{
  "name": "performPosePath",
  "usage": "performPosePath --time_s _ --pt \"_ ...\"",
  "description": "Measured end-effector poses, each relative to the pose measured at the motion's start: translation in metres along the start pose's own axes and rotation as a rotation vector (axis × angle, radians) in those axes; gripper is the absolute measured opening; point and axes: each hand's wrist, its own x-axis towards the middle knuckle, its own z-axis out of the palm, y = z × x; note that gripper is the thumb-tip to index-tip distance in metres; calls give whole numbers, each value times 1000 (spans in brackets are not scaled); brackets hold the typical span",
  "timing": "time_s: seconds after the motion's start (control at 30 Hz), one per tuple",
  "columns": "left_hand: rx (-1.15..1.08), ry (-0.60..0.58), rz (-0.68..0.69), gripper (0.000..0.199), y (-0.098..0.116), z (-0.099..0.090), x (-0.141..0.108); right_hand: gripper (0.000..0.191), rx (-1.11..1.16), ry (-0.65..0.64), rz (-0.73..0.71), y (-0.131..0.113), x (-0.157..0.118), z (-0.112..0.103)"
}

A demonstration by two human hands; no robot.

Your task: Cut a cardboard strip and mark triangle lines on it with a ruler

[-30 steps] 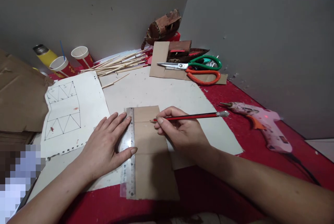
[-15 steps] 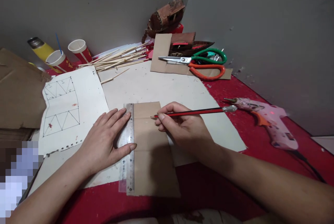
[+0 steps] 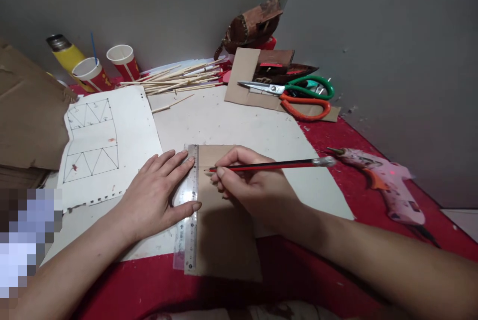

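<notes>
A clear plastic ruler [image 3: 192, 230] lies lengthwise along the left edge of a brown cardboard strip [image 3: 227, 255]. My left hand [image 3: 157, 195] is spread flat, its fingertips and thumb pressing on the ruler. In my right hand [image 3: 254, 180] is a red and black pencil [image 3: 269, 165], pinched near its point. The pencil tip is just above or on the cardboard, close to the ruler's right edge; contact is hard to tell. Shadow from the right hand darkens the lower part of the strip.
A sheet with drawn trusses [image 3: 127, 136] lies left. Behind are wooden sticks [image 3: 182, 81], paper cups [image 3: 121, 56], a yellow bottle [image 3: 69, 56] and scissors [image 3: 306, 93] on cardboard. A pink glue gun [image 3: 396, 185] rests on the red table [image 3: 298, 280] at right.
The pencil tip has moved left across the cardboard, nearer the ruler, with my right hand. My left hand stays on the ruler. The view has shifted slightly.
</notes>
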Motion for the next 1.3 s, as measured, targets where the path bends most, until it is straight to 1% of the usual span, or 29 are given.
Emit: performPosePath --time_s 0.1,0.2,0.43,0.67,1.03,1.2,1.3 --pt "-3 -1 -7 81 1 0 0 10 -69 -13 -27 11 6 5" --pt "-20 15 -3 80 1 1 0 10 -121 1 -58 18 9 6" --pt "-11 10 12 80 1 0 0 10 -230 19 -133 18 9 8" --pt "-5 13 12 79 1 0 0 11 -316 26 -220 27 9 5" --pt "6 19 27 79 1 0 0 17 -380 -37 -301 24 10 7" --pt "0 25 27 80 0 1 0 15 -443 -17 -281 20 9 7" --pt "7 17 18 80 0 2 0 15 -458 -12 -297 18 8 7"
